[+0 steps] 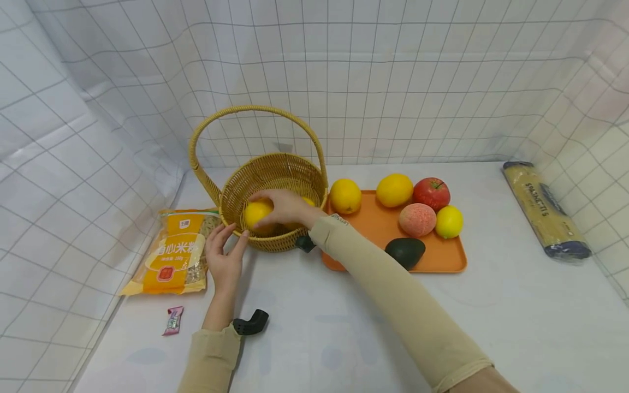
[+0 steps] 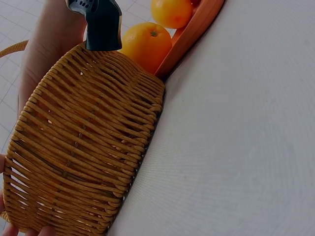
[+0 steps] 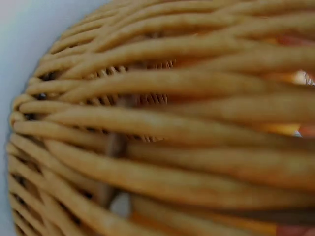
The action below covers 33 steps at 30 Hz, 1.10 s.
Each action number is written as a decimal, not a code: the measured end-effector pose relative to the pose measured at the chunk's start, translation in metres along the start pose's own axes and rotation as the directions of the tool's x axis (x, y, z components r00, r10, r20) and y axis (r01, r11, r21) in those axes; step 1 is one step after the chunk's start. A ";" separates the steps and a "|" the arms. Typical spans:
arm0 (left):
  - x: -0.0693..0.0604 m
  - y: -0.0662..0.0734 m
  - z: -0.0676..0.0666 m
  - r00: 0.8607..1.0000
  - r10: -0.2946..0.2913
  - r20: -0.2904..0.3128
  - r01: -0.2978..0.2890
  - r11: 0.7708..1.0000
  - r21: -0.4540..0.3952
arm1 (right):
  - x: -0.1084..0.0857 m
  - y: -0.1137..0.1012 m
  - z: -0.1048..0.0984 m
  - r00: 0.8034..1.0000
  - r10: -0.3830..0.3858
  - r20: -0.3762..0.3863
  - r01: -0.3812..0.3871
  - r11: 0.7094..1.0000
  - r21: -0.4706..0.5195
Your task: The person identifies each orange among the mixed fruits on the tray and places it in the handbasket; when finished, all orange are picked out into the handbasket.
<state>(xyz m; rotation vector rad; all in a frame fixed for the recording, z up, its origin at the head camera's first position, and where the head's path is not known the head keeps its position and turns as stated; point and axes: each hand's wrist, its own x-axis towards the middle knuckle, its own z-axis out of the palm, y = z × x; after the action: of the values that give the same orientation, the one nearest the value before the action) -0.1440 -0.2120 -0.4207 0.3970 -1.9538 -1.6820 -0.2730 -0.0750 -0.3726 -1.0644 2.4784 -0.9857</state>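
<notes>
A wicker basket point(image 1: 275, 164) with a tall handle stands left of the orange tray point(image 1: 375, 226). Inside it, the right hand point(image 1: 282, 209) grips a yellow-orange fruit point(image 1: 257, 214); more yellow fruit lies partly hidden under the wrist. The left hand point(image 1: 225, 256) holds the basket's front-left rim, thumb and fingers at the edge. In the left wrist view, fingertips point(image 2: 47, 231) touch the woven side point(image 2: 83, 142). The right wrist view is filled by blurred basket weave point(image 3: 162, 118), and the right hand does not show there.
On the tray lie an orange point(image 1: 345, 196), a yellow fruit point(image 1: 395, 190), a red fruit point(image 1: 432, 193), a pink fruit point(image 1: 417, 220), a lemon point(image 1: 449, 222) and an avocado point(image 1: 405, 253). A noodle bag point(image 1: 177, 251) and candy point(image 1: 173, 320) sit left, a spaghetti pack point(image 1: 545, 210) right.
</notes>
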 end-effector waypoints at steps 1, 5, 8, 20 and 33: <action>0.001 -0.002 0.000 1.000 -0.003 0.002 0.003 1.000 0.002 | 0.000 0.001 0.000 1.000 0.001 -0.003 -0.001 1.000 0.017; -0.002 0.006 0.000 1.000 -0.006 0.011 0.006 1.000 -0.007 | -0.004 0.005 -0.004 0.999 -0.008 -0.037 0.012 0.994 0.107; -0.007 0.017 0.000 1.000 -0.006 0.014 0.006 1.000 -0.001 | -0.011 0.006 -0.012 0.998 -0.024 -0.054 0.031 0.992 0.125; -0.005 0.012 -0.001 1.000 -0.001 0.015 0.000 1.000 0.005 | -0.071 -0.005 -0.079 0.987 -0.147 -0.071 0.157 0.970 0.187; 0.004 -0.011 -0.001 1.000 0.001 0.008 -0.001 1.000 -0.016 | -0.138 -0.009 -0.164 0.946 -0.173 -0.274 0.196 0.979 0.059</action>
<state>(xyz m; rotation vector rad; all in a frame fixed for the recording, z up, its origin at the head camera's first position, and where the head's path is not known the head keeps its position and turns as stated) -0.1481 -0.2176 -0.4307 0.3842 -1.9448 -1.6993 -0.2511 0.0991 -0.2493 -1.2257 2.5494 -1.3630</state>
